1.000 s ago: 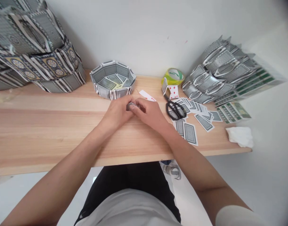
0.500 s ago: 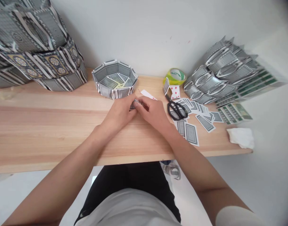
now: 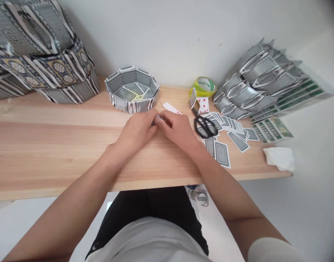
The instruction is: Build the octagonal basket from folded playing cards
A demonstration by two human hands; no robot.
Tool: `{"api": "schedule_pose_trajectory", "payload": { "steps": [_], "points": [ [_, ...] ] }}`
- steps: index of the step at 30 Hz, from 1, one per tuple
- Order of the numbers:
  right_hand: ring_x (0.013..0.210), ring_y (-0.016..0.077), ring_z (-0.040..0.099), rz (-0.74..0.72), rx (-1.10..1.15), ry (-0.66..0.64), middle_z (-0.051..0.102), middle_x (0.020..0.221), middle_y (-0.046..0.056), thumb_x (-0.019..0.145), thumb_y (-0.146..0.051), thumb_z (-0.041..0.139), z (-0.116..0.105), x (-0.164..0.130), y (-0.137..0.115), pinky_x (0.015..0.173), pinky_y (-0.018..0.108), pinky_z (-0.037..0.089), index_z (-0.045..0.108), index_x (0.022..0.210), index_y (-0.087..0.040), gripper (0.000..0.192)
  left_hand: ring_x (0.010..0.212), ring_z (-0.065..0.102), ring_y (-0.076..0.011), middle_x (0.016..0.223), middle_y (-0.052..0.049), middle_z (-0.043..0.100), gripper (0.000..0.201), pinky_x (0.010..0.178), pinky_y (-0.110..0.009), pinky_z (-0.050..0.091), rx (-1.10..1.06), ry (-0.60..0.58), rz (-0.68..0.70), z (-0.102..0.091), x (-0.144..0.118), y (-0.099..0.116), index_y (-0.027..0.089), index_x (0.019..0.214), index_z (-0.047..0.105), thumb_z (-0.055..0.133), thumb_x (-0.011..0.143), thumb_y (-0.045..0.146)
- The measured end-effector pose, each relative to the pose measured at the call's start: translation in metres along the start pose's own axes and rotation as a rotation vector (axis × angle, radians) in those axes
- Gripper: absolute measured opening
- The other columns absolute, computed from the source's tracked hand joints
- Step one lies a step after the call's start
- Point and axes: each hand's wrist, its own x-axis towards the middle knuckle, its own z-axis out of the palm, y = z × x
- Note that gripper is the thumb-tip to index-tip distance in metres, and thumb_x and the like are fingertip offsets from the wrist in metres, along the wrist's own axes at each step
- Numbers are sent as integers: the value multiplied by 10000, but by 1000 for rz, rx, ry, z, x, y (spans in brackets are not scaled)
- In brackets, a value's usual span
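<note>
My left hand (image 3: 136, 131) and my right hand (image 3: 175, 128) meet at the middle of the wooden table (image 3: 46, 145). Together they pinch a small folded playing card (image 3: 157, 118) between the fingertips; most of it is hidden by my fingers. Just beyond my hands stands a round bowl woven from playing cards (image 3: 132, 89). A single face-up card (image 3: 171, 108) lies behind my right hand.
Black scissors (image 3: 204, 126) lie right of my right hand on loose scattered cards (image 3: 229, 135). A yellow-green tape roll (image 3: 202, 86) and a folded red-pip card (image 3: 200, 103) sit behind them. Woven card baskets (image 3: 43, 54) stand far left, folded card pieces (image 3: 254, 83) far right, white tissue (image 3: 279, 158) at the edge.
Both hands have shifted slightly away from me toward the card bowl while working the folded card. Nothing else has moved.
</note>
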Motion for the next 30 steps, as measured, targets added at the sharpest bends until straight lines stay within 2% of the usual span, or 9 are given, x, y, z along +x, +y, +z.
{"api": "schedule_pose_trajectory", "payload": {
  "steps": [7,17,30],
  "points": [
    [689,160,542,6,-89,-108,666,761,37,947,-392,451,2,-1,2,632,263,318,635,859,-177,296,740,610,-221,817,-77,653,96,611,-303,406,98,-149,-24,-4,-2,1,176,877,536,453,861,222],
    [657,178,551,27,-128,-192,663,746,50,960,-389,431,-3,-3,-7,595,274,291,596,838,-189,286,773,642,-262,844,-92,667,81,589,-318,395,248,-235,-41,-9,-6,7,177,919,519,457,869,191],
    [726,210,590,43,-170,-229,691,828,89,968,-390,415,-3,-3,-8,615,285,307,580,849,-185,289,750,631,-248,867,-94,667,63,569,-314,377,235,-239,-17,-8,-6,5,181,889,512,453,875,197]
  ]
}}
